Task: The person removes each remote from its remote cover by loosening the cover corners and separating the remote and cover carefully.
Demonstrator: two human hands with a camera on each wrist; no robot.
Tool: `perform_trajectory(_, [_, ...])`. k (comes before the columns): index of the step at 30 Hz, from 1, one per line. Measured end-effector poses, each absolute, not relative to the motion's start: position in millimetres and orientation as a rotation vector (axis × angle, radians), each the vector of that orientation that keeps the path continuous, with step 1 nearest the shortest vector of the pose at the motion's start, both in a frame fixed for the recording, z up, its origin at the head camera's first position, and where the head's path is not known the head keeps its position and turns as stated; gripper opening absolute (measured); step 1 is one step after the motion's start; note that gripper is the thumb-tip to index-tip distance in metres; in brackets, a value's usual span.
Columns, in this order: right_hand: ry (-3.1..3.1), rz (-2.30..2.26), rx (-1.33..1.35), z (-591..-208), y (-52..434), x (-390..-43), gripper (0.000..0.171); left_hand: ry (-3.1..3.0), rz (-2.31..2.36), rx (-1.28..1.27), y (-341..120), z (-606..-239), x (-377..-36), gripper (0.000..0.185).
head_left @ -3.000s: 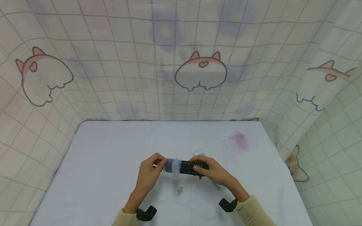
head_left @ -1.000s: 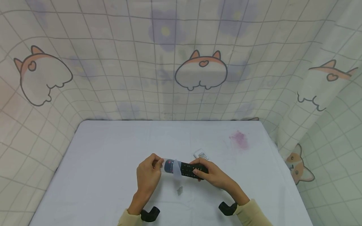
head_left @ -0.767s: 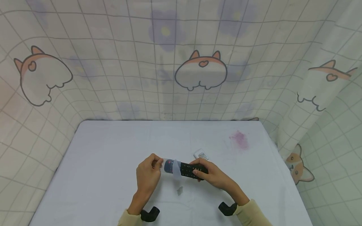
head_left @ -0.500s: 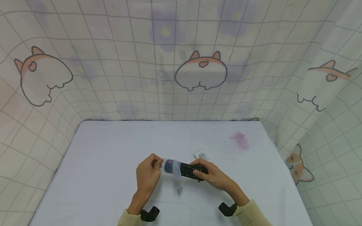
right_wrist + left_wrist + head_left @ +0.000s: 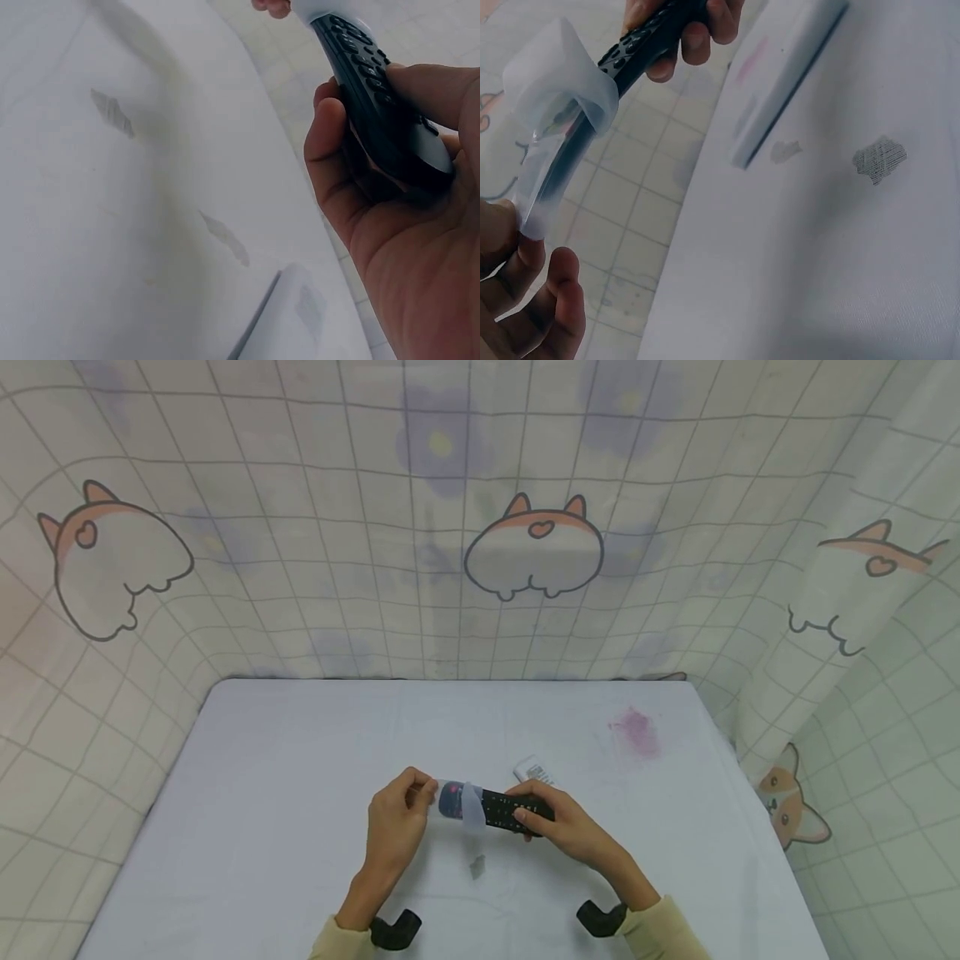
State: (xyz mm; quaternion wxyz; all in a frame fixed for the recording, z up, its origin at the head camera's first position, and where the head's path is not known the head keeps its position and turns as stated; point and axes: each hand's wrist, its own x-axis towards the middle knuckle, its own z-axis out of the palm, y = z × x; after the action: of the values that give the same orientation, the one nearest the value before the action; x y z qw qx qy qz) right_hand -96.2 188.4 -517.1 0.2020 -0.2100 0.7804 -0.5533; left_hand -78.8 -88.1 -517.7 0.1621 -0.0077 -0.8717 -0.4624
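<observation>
Checked cloth w/ cartoon cat prints and purple flowers hangs behind and to both sides of a white table (image 5: 300, 777), which carries a pink stain (image 5: 636, 731) toward its far right part and a small grey smudge (image 5: 477, 865) near the front, just below the hands. Both hands are held a little above the tabletop around the middle-front, w/ a black remote (image 5: 510, 808) spanning between them, lying roughly horizontal in the head view. Right hand (image 5: 566, 827) grips the remote's right end: fingers curled under the body, thumb laid over the button side; right wrist view shows the same wrap, remote (image 5: 382, 105) resting across the fingers, buttons facing up. Left end of the remote sits inside a translucent silicone cover (image 5: 459, 802), only partly on; its open edge is bunched and rolled back into a thick fold around the remote's midsection, clear in the left wrist view (image 5: 559, 75). Left hand (image 5: 396, 827) pinches the closed tip of the cover betw. thumb and fingertips (image 5: 510, 262), other fingers loosely curled. A second, white remote (image 5: 534, 771) lies flat on the table just behind the right hand, not touched by either hand; from the left wrist cam it shows as a long pale bar (image 5: 787, 82). Cream sleeves and black wrist mounts show at the bottom edge of the head view.
</observation>
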Motion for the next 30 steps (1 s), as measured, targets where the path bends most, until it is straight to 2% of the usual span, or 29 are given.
perform_trajectory(4, [2.166,-1.580,-0.550,-517,188,-95,0.034,-2.497,-1.352,-0.062,-88,-519,-78,0.004])
perform_trajectory(11, [2.106,-1.674,-0.437,-521,186,-90,0.037,-2.528,-1.530,-0.041,-87,-522,-76,0.016])
perform_trajectory(16, [2.068,-1.711,-0.383,-524,184,-85,0.038,-2.489,-1.622,-0.029,-88,-523,-75,0.010])
perform_trajectory(30, [2.023,-1.697,-0.373,-525,179,-77,0.042,-2.490,-1.285,-0.111,-88,-522,-75,0.012])
